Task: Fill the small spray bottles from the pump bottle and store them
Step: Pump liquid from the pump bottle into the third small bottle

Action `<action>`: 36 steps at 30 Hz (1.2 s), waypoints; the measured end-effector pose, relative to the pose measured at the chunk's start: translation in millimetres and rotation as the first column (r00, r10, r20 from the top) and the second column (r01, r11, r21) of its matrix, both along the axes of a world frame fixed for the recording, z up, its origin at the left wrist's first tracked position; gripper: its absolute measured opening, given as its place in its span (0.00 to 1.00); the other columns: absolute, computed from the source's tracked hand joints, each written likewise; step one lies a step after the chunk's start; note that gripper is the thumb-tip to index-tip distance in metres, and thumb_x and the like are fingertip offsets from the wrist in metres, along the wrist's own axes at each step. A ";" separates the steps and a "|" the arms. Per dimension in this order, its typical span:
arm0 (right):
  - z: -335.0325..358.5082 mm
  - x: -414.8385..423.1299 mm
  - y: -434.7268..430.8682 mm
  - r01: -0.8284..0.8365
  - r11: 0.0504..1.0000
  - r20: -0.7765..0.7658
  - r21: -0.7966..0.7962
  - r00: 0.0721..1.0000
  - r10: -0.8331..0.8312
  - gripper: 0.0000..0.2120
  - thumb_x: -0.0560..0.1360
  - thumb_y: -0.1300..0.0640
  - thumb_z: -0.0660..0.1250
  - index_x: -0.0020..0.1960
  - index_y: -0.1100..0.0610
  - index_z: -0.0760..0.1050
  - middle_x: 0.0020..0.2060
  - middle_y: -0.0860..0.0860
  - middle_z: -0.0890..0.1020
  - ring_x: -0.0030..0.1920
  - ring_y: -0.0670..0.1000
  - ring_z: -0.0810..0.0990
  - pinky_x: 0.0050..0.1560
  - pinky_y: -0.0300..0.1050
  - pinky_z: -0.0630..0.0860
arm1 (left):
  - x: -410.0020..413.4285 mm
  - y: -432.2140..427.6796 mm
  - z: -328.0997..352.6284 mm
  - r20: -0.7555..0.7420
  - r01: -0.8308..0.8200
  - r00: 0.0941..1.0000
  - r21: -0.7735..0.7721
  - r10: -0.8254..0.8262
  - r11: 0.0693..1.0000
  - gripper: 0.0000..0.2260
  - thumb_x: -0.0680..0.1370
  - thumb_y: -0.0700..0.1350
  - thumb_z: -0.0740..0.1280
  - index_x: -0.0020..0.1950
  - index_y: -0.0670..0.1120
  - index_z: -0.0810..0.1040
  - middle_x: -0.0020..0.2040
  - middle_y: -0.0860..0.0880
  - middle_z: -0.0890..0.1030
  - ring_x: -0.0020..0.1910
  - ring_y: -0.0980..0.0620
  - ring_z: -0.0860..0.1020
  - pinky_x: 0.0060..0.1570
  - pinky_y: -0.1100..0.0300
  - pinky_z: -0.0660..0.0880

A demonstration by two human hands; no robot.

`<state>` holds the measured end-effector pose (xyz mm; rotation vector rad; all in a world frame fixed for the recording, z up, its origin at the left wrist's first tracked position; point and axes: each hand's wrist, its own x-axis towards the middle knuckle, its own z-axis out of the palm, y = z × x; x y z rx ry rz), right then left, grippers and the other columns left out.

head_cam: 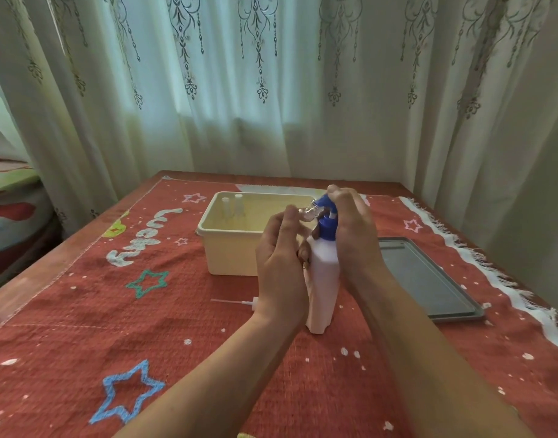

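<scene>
Holding the small spray bottle [306,213] at the blue spout, my left hand [280,263] pinches it, tilted, mouth toward the pump bottle [323,279], which stands upright just to its right. My right hand [353,229] curls over that bottle's pump head from above. Just behind sits the cream tub [227,248], two bottles [233,205] inside. A loose spray cap [239,301] lies to the left, a grey tray [429,279] to the right, with open cloth in front.

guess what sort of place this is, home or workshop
Probably a home, perhaps a bedroom: embroidered curtains behind the table, a red star-patterned cloth over it, and what looks like patterned bedding at far left.
</scene>
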<state>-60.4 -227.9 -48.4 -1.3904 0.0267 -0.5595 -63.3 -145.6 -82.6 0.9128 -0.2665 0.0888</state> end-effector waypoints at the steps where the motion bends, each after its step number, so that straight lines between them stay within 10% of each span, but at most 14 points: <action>1: -0.1 0.2 0.2 0.004 1.000 0.001 0.001 1.000 -0.004 0.11 0.82 0.54 0.61 0.51 0.61 0.74 0.36 0.52 0.76 0.33 0.47 0.76 0.31 0.37 0.74 | 0.0 -0.5 0.1 -0.016 0.004 1.000 -0.013 -0.004 1.000 0.15 0.83 0.48 0.62 0.38 0.50 0.79 0.34 0.50 0.73 0.28 0.57 0.69 0.33 0.61 0.66; 36: -9.9 9.2 -7.0 0.000 0.997 0.000 -0.073 1.000 0.000 0.05 0.77 0.54 0.62 0.49 0.55 0.73 0.42 0.53 0.80 0.39 0.49 0.78 0.42 0.47 0.74 | 0.8 -2.7 -8.8 -0.110 0.011 0.994 -0.079 -0.019 0.997 0.12 0.82 0.49 0.63 0.41 0.51 0.81 0.35 0.47 0.70 0.29 0.55 0.65 0.33 0.58 0.63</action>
